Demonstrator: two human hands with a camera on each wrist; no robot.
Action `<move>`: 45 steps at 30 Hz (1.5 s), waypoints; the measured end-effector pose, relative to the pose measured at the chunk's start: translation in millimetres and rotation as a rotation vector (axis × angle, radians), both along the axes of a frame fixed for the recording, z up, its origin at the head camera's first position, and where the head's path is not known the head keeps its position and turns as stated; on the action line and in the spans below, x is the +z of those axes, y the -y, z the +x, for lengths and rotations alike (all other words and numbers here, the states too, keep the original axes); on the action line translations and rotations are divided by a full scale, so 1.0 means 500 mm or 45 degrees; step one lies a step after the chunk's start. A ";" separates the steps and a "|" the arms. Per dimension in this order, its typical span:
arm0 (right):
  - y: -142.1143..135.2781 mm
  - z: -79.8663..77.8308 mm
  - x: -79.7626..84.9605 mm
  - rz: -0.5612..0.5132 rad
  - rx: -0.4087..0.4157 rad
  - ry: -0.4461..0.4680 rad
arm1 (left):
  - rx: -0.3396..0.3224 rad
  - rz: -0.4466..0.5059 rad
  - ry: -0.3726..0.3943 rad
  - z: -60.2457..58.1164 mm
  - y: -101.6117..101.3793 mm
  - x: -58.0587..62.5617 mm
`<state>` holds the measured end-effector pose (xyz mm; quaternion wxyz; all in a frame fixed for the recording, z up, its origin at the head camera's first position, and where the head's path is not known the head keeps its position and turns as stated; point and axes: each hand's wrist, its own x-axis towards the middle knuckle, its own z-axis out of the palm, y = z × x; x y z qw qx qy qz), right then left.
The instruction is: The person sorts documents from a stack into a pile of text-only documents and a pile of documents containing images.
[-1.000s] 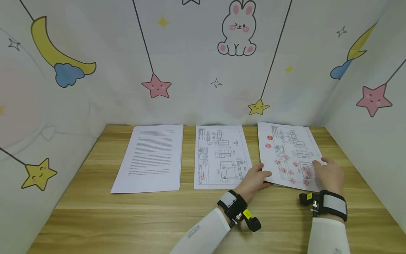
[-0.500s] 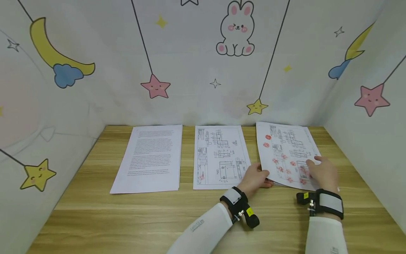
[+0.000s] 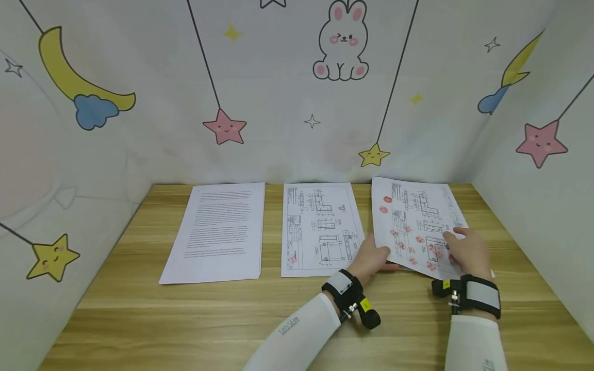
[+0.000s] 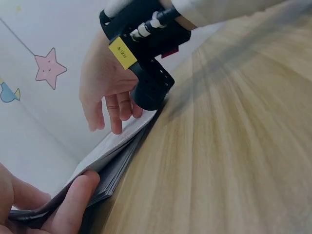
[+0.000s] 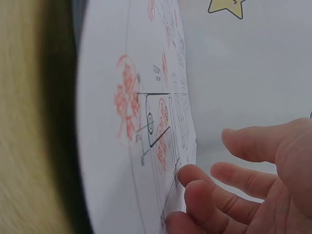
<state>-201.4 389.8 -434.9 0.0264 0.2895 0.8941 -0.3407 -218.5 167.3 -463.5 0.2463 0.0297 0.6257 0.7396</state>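
Note:
A white sheet with a technical drawing and red stamp marks lies on top of the right-hand paper stack. My left hand pinches its lower left edge. In the left wrist view, the thumb and fingers of that hand hold the edge raised, with more sheets beneath. My right hand is at the sheet's lower right side. Its fingers are loosely bent and touch the paper in the right wrist view, thumb held apart. An edge of the lower sheets peeks out by the right wrist.
To the left of my left hand lies a second drawing sheet with one small red mark. A stack of printed text pages lies farther left. The wooden table meets a cartoon-patterned wall behind and on both sides.
The lower part of the stamped sheet has shifted left, uncovering a little of the sheets below at its right. My right hand has moved left; my left hand keeps its pinch on the edge.

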 end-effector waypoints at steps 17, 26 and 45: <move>0.000 0.003 0.045 -0.091 0.042 -0.081 | 0.006 0.148 0.053 0.000 0.074 0.021; 0.067 -0.028 0.057 -0.292 0.191 -0.221 | 0.020 0.145 0.000 -0.008 0.161 0.042; 0.262 -0.044 0.073 -0.539 0.305 -0.601 | -0.048 -0.105 -0.216 -0.043 0.364 0.056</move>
